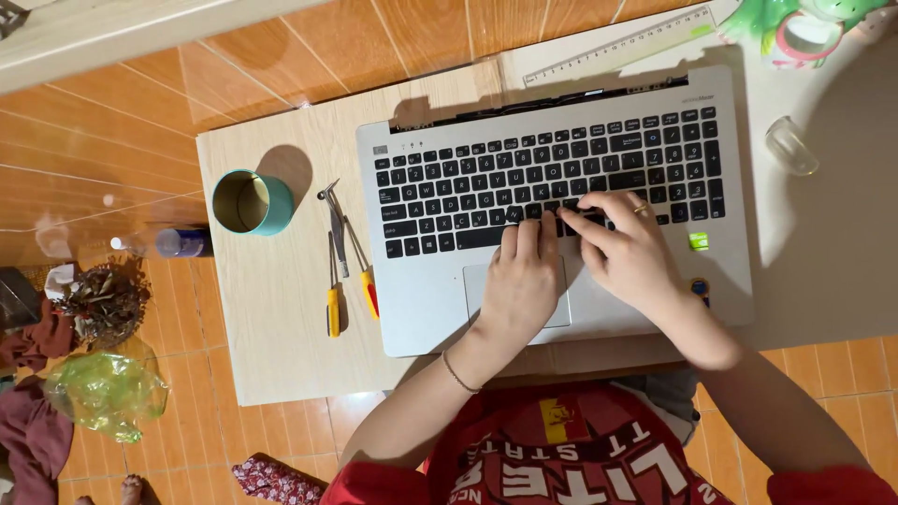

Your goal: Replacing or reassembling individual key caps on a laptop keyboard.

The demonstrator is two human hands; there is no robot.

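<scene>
Head view, catalogue check, read left to right.

— Clerk: Item one?
— Keeper: Teal cup (251, 202), open mouth up, on the pale wooden board (281, 346). Just beside it, a pair of metal pliers (334, 223) and two yellow-handled screwdrivers (348, 281), long axes running roughly toward the person.

— Clerk: Main item?
— Keeper: Silver laptop base (561, 187) with black keys, screen absent or folded out of sight; which, cannot be told. Its long axis runs left to right across the board, directly beneath both hands.

— Clerk: Hands?
— Keeper: Left hand (522, 281) lies over the touchpad, fingers loosely curled, tips touching the lower key row near the space bar; it grips nothing. Right hand (629, 251), ring on one finger, crosses inward, fingers spread, tips on keys at the keyboard's middle; it holds nothing either. The right hand reaches further up the key rows.

— Clerk: Remainder?
— Keeper: Clear ruler (622, 45) above the laptop; clear glass (790, 145) at far right, well apart from both hands.
</scene>
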